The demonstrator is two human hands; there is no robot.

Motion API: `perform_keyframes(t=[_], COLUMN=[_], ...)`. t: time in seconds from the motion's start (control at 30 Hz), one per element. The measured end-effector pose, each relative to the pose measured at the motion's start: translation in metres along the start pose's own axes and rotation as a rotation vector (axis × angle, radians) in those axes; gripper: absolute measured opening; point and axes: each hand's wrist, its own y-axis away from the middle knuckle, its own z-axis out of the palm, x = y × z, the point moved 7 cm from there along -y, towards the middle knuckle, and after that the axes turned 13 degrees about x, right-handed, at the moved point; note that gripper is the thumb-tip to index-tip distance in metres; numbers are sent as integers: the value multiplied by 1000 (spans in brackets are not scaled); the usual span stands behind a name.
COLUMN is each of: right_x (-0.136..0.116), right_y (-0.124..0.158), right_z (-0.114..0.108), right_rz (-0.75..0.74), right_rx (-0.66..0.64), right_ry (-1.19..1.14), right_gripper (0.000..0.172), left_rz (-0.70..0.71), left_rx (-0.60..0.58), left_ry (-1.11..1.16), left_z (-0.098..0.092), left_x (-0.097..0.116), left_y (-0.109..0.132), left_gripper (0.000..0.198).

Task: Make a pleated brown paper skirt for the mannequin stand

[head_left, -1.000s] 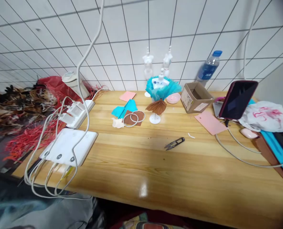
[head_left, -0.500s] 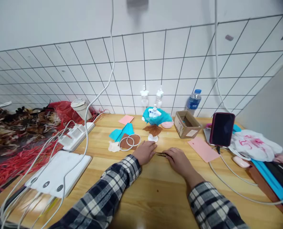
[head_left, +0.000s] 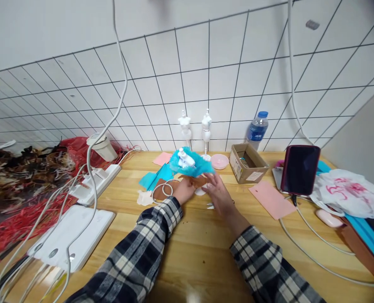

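A small white mannequin doll [head_left: 184,158] with a teal paper skirt [head_left: 197,167] and a brown paper fan [head_left: 197,181] under it leans to the left above the wooden table [head_left: 187,248]. My left hand [head_left: 183,192] is closed on the doll's lower part, by the brown fan. My right hand [head_left: 218,194] reaches in from the right with its fingers stretched out, touching the brown fan. Small snips [head_left: 210,205] show partly beneath the right palm. Both arms wear plaid sleeves.
Behind the doll stand two bare white mannequins [head_left: 206,128], a pink dish [head_left: 220,161], a cardboard box [head_left: 245,168] and a water bottle [head_left: 257,130]. Right: propped phone [head_left: 300,169], pink card [head_left: 271,199], plastic bag [head_left: 351,193], cables. Left: teal paper [head_left: 157,176], wire rings [head_left: 160,191], power strips [head_left: 94,186], white device [head_left: 71,237], red raffia.
Both hands came onto the table, first at the snips, then moved up to the doll. The left hand took hold of it and tilted it left. The camera has tilted up.
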Motion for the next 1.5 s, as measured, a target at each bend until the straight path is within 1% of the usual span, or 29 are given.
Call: perform_keyframes(t=[0.07,0.13,0.17,0.23,0.3,0.4,0.47,0.53,0.63,0.7,0.8,0.87,0.97,1.03,1.1,1.17,1.23,1.33,1.43,1.5], right_x=[1,0,0,1,4,12,17,20,21,20,19,15,10,10,13,13,7,-16,-39,-51], right_y=[10,22,29,41,51,63,71,78,84,87,91,91,88,87,87,86,82,73,69,68], right_z=[5,6,7,13,19,24,25,24,19,18,20,19,10,6,6,5,1,-3,9,15], right_rz=[120,208,236,258,253,289,333,348,299,281,322,324,264,245,249,243,203,100,31,16], right_rx=[-35,-56,-71,-100,-73,21,63,102,159,140,71,48,118,169,154,110,86,63,-24,13], right_ry=[-98,-124,-121,-108,-104,-142,-181,-208,-201,-197,-256,-275,-211,-190,-185,-142,-101,-36,54,59], right_gripper=[63,56,54,50,44,34,33,34,37,38,40,41,41,46,55,58,54,49,43,39], left_rz=[-33,-93,-131,-204,-248,-268,-263,-282,-384,-425,-413,-407,-427,-460,-476,-470,-469,-437,-319,-245], left_rx=[-18,-60,-91,-96,-77,-58,-52,-39,-23,-7,29,34,13,-7,-16,-8,10,17,1,-11], left_ry=[60,128,167,258,334,432,490,540,562,533,458,423,424,445,453,439,414,342,259,203], left_z=[-5,-8,-8,-8,-6,-4,-3,-3,0,0,-5,-6,-5,-3,-4,-6,-9,-9,-4,0], left_x=[9,14,15,13,10,7,8,8,6,5,5,3,-3,-5,-4,2,7,12,16,19], left_y=[14,37,50,75,93,107,111,113,117,119,122,124,127,129,129,129,129,132,138,143], left_gripper=[29,38,42,46,48,46,47,54,66,69,67,67,70,73,72,69,66,67,72,75])
